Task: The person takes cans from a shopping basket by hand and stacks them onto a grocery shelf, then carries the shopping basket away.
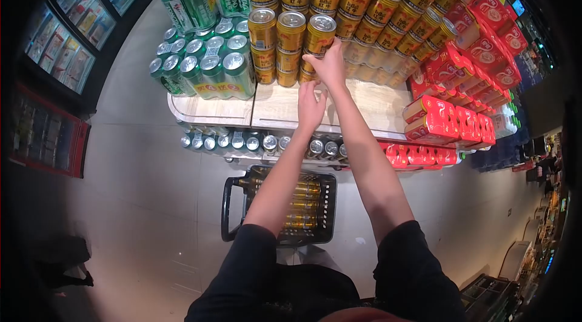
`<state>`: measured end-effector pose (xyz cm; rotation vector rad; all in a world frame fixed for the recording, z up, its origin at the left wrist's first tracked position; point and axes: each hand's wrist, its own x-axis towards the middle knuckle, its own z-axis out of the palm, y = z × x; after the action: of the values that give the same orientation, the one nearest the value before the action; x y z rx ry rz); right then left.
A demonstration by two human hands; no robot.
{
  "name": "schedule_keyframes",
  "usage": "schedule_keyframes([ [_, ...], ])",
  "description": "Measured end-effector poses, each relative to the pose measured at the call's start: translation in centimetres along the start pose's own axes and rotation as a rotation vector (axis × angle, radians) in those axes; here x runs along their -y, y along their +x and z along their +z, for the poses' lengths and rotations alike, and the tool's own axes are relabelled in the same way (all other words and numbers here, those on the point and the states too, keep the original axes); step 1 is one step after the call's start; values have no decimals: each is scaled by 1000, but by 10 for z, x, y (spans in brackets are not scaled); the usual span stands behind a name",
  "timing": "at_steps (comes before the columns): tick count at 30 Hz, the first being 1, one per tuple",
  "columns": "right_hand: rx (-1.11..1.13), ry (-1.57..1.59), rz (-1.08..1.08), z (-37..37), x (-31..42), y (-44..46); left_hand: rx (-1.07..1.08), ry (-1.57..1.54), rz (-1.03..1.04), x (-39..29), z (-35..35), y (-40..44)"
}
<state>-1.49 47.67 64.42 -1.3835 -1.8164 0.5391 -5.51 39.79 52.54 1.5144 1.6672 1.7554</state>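
Gold energy-drink cans [291, 31] stand in stacked columns on the wooden display shelf [370, 100]. My right hand [329, 66] is closed round the right side of the front right column, below its top can [321, 30]. Lower down, my left hand [311, 105] has its fingertips at the bottom can [307, 76] of that column, with the thumb apart. The fingers of both hands partly cover the lower cans. Below my forearms, a black shopping basket [329, 210] on the floor holds several gold cans [303, 205] lying on their sides.
Shrink-wrapped green cans [209, 67] stand left of the gold ones. Red can packs [433, 119] are stacked on the right. A lower shelf holds more cans [236, 140] and red packs [418, 155]. Glass-door coolers [73, 25] line the left, and a dark shape [63, 258] shows at lower left.
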Motion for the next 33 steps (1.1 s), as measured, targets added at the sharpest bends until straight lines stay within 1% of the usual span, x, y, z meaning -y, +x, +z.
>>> schedule_keyframes([
  [1, -56, -23, -55, -3, -3, -10, -16, 23, 9, -5, -7, -15],
  [2, -22, 37, 3, 0, -24, -16, -24, 31, -48, -17, -20, -34],
  [3, -129, 219, -25, 9, -54, -29, -67, 26, -14, -10, -29, -61],
  [4, -186, 343, -37, -6, -59, -59, -88, 35, -84, -2, -40, -93],
  [5, -260, 428, -3, -17, -64, -94, -156, 141, 47, -3, -58, -120],
  [6, -302, 487, 64, -24, -80, -133, -162, 119, -35, 8, -72, -157],
  [8, -163, 773, 351, -23, -141, -243, -113, 273, -231, 36, -99, -227],
  [9, -211, 813, 527, -11, -167, -280, -82, 301, -323, 58, -106, -260],
  [10, -167, 834, 840, 5, -202, -332, 21, 356, -385, 87, -109, -291],
  [11, -80, 744, 1149, 22, -231, -377, 121, 416, -444, 112, -115, -324],
  [12, 72, 613, 1329, 42, -264, -428, 350, 405, -619, 131, -120, -348],
  [13, 125, 647, 1392, 65, -291, -478, 576, 395, -711, 159, -122, -376],
  [14, 173, 670, 1498, 86, -313, -517, 716, 355, -845, 196, -123, -417],
  [15, 221, 692, 1606, 105, -335, -551, 932, 397, -947, 206, -121, -429],
  [17, 191, 574, 1803, 148, -383, -616, 1291, 461, -965, 241, -114, -456],
  [18, 178, 514, 1898, 166, -401, -633, 1322, 545, -889, 264, -107, -472],
  [20, 119, 498, 1925, 204, -440, -674, 1395, 701, -742, 303, -102, -515],
  [21, 92, 481, 1948, 219, -457, -698, 1452, 689, -731, 329, -99, -536],
  [22, 186, 485, 1908, 237, -486, -732, 1480, 633, -750, 337, -98, -544],
  [23, 98, 528, 1909, 248, -491, -733, 1490, 577, -766, 344, -92, -550],
  [24, 80, 412, 1905, 259, -488, -723, 1499, 590, -703, 357, -91, -570],
  [25, 9, 503, 1867, 263, -479, -713, 1508, 597, -642, 365, -93, -588],
  [26, 57, 347, 1913, 274, -484, -717, 1589, 719, -673, 358, -85, -587],
  [27, 105, 192, 1937, 284, -497, -716, 1623, 807, -696, 352, -75, -582],
  [29, 119, 52, 2004, 302, -517, -730, 1508, 838, -546, 365, -81, -611],
  [30, 129, -21, 2035, 305, -518, -728, 1515, 854, -511, 367, -78, -613],
  [33, 319, 85, 2034, 294, -523, -721, 1525, 865, -443, 372, -70, -614],
])
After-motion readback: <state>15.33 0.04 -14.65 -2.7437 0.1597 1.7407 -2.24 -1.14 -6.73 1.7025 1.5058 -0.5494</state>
